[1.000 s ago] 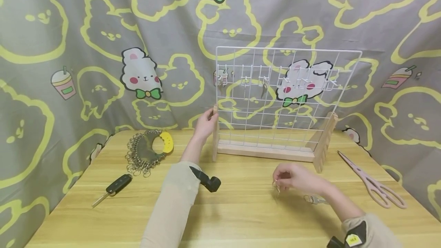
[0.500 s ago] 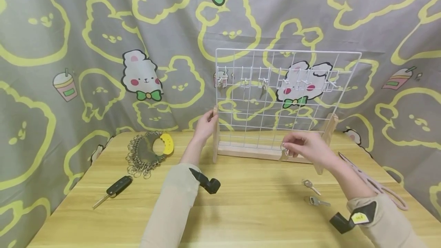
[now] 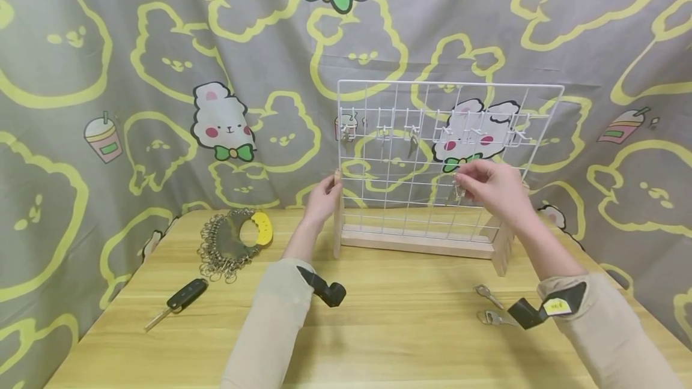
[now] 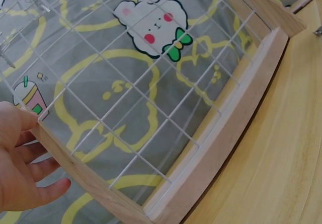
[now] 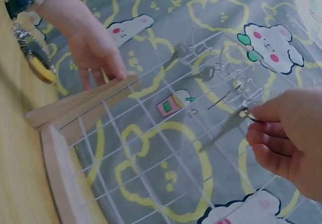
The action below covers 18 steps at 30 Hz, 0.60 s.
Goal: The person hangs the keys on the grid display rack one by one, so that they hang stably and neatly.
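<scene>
My right hand (image 3: pixel 494 188) pinches a metal key (image 5: pixel 224 128) by its ring between thumb and fingers, in front of the white wire grid rack. The key hangs with its blade pointing down, below the row of hooks. My left hand (image 3: pixel 324 197) grips the top of the rack's left wooden post (image 4: pixel 75 166) with thumb and fingertip; its other fingers are spread beside the post. Several white hooks (image 3: pixel 476 135) line the upper grid. Keys hang on the left ones, among them one key (image 5: pixel 206 73) and another key (image 5: pixel 177 55).
Two loose keys, one key (image 3: pixel 489 296) behind the other key (image 3: pixel 493 318), lie on the table at right. A black car key (image 3: pixel 187 295) lies at left, before a bunch of metal rings with a yellow piece (image 3: pixel 263 229). A patterned curtain (image 3: pixel 281 29) hangs behind.
My right hand has risen from near the tabletop to mid-height of the grid, carrying the key. The two loose keys have come into view beneath it. My left hand stays on the post.
</scene>
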Each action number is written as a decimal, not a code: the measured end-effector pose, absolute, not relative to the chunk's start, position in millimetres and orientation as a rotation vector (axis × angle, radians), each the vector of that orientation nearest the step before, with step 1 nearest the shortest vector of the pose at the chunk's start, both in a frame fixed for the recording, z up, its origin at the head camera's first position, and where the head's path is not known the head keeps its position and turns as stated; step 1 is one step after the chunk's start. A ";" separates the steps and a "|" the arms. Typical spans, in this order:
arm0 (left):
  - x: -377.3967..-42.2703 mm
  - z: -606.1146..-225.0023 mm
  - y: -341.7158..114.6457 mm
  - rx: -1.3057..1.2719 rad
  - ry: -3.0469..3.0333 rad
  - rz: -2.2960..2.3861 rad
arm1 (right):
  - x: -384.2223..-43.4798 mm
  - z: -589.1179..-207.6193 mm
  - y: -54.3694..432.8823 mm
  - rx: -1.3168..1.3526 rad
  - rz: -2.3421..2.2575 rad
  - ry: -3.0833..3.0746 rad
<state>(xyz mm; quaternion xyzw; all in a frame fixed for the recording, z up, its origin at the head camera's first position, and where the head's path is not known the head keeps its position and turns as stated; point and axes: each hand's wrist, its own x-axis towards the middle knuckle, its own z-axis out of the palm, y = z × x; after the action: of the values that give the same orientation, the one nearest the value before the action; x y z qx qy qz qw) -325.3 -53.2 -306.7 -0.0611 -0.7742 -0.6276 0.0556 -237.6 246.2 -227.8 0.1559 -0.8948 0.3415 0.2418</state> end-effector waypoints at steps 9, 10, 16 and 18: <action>-324.7 -305.3 -53.4 -0.183 -2.347 -1.905 | -247.9 -201.2 239.1 0.345 0.849 -2.325; -324.7 -305.4 -53.4 -0.181 -2.348 -1.906 | -248.5 -199.7 238.2 0.336 0.842 -2.309; -325.2 -307.4 -53.4 -0.209 -2.332 -1.896 | -251.4 -190.5 232.7 0.315 0.821 -2.239; -325.4 -308.1 -53.5 -0.224 -2.324 -1.888 | -252.6 -187.5 230.7 0.313 0.832 -2.220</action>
<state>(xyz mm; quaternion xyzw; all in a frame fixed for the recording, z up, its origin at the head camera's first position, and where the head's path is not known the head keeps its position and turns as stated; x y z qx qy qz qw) -325.4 -53.5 -308.1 -0.0743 -0.7721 -0.6273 0.0692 -252.6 230.7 -187.5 0.1218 -0.8638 0.3237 0.3663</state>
